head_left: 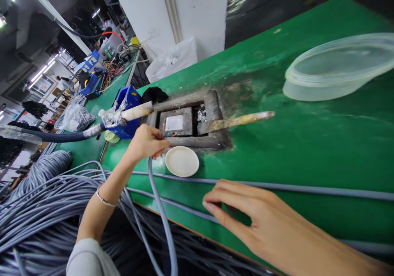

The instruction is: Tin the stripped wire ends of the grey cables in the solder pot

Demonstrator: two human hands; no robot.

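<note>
So the person's left hand (147, 142) has its grip clamped on a grey cable (160, 210) right at the end, where the bare coloured wires (164, 134) stick out. That end sits at the near edge of the pot (212, 103) sunk into the green bench (308, 144), just far of the white dish (182, 161). The right hand (246, 218) is near and to the right with fingers apart, holding nothing, just over a second cable (277, 187) lying along the bench.

What looks sketchy:

- The pot looks like molten solder, and the fingertips are very close to the wire ends. Pinching that near the tip could mean a burn if the hand dips a bit low.
- The cable loops down into the big pile (37, 202) at near left. If it snags there, a tug could jerk the wires sideways or pull them out of the grip.
- The stick (237, 121) lies across the pot's right side, so a stray bump could flick gunk onto the bench.
- The dish is almost touching the left hand, so it's easy to knock.
</note>
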